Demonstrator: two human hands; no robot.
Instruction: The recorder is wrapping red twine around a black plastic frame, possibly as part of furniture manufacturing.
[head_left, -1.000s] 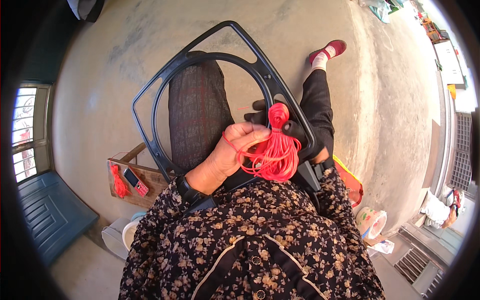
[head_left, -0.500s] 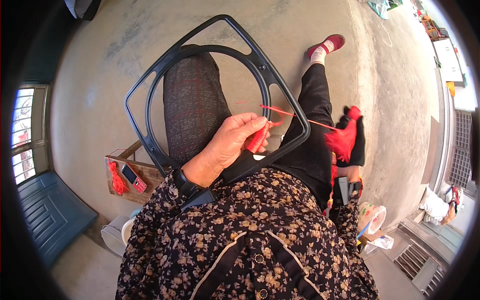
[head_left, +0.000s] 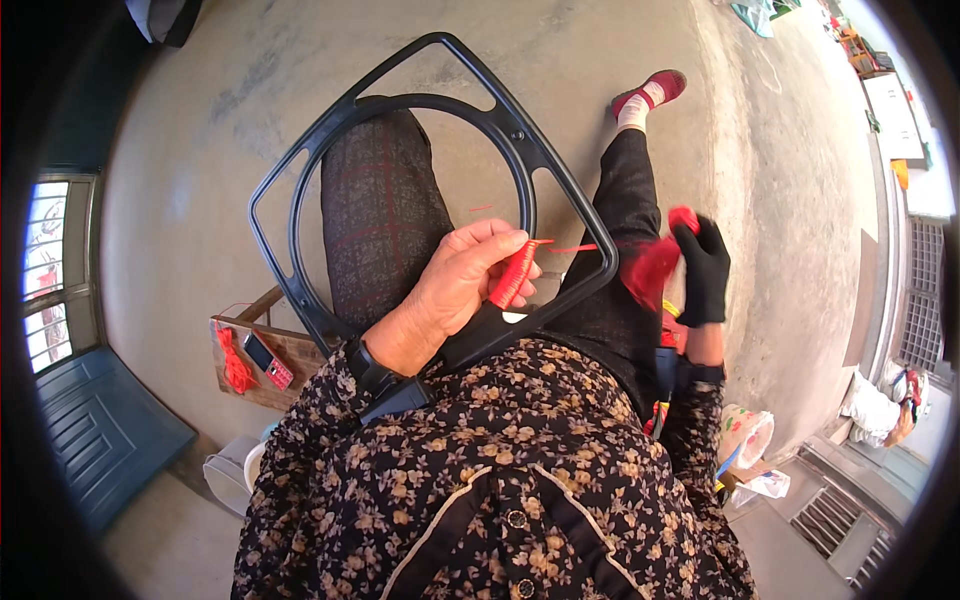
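A black diamond-shaped frame with a round ring inside it rests over my lap, tilted, around my left thigh. Tight red cord wrapping covers a short stretch of its ring at the lower right. There my bare left hand is closed, thumb and fingers pinching the wrapped part. From the wrapping a red cord end runs right, under the frame's edge. Out beyond the frame, my right hand, in a black glove, grips a red cord bundle, which is smeared by motion.
At left, a small wooden bench carries a loose red cord hank and a red mobile phone. Buckets stand behind it. A patterned pail is near my right elbow. A red cord scrap lies beyond my left hand.
My right hand has turned, and the bundle has swung left toward the frame. The cord between them, which stretched across the frame's edge, shows less now. My left hand stays on the wrapping.
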